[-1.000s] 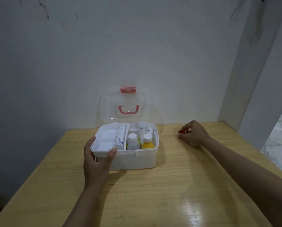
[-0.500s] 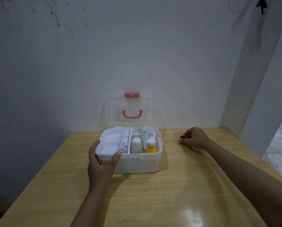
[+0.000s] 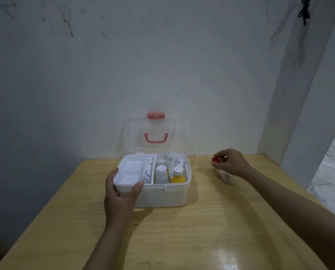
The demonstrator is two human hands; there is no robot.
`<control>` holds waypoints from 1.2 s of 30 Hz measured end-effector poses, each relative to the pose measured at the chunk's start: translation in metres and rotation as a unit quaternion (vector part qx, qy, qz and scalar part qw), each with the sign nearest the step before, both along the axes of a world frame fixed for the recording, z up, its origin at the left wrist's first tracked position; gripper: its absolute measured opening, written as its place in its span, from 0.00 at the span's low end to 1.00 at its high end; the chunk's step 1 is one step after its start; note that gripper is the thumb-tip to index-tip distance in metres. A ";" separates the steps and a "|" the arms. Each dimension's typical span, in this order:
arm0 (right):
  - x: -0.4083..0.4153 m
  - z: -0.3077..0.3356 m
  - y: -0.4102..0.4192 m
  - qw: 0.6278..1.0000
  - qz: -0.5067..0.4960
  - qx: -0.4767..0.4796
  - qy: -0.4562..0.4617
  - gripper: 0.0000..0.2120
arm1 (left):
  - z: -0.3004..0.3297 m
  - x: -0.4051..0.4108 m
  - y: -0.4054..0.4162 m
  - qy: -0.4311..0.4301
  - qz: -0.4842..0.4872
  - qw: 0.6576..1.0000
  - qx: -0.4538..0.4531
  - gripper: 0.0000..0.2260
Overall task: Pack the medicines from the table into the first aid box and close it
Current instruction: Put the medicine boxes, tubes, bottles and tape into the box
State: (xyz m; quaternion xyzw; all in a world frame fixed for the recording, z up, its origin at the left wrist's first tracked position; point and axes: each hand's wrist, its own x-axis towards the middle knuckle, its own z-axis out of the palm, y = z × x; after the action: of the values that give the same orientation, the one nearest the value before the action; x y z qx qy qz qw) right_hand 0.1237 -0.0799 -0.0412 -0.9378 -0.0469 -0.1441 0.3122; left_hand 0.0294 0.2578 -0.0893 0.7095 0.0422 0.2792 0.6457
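The white first aid box (image 3: 168,195) stands open on the wooden table (image 3: 182,236), its clear lid (image 3: 131,133) with a red handle upright against the wall. Inside are a white tube (image 3: 147,169), a white bottle (image 3: 160,173), a yellow bottle (image 3: 178,175) and more tubes (image 3: 171,162) at the back. My left hand (image 3: 121,193) grips the box's front left corner. My right hand (image 3: 231,162) is to the right of the box, fingers closed on a small red-capped container (image 3: 215,160) raised just off the table. A small white item (image 3: 225,176) lies under that hand, partly hidden.
A white wall stands right behind the box. A white pillar (image 3: 299,94) rises at the table's far right corner, with tiled floor (image 3: 332,172) beyond the right edge. The table's left edge drops off into shadow.
My right hand has lifted slightly with the red-capped container, so the cap now shows clearly. My left hand has stayed on the box. The camera has tilted a little upward.
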 end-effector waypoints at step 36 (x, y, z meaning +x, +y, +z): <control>-0.009 0.063 0.265 0.975 0.160 -0.134 0.082 0.24 | 0.008 -0.008 0.004 0.009 -0.047 0.998 -0.035 0.33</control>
State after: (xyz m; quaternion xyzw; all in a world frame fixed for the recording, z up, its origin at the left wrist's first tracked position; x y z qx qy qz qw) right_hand 0.1149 0.1854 0.0213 -0.9600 -0.1895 -0.0075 0.2059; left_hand 0.0210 0.2615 -0.0815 0.6901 0.0243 0.2405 0.6822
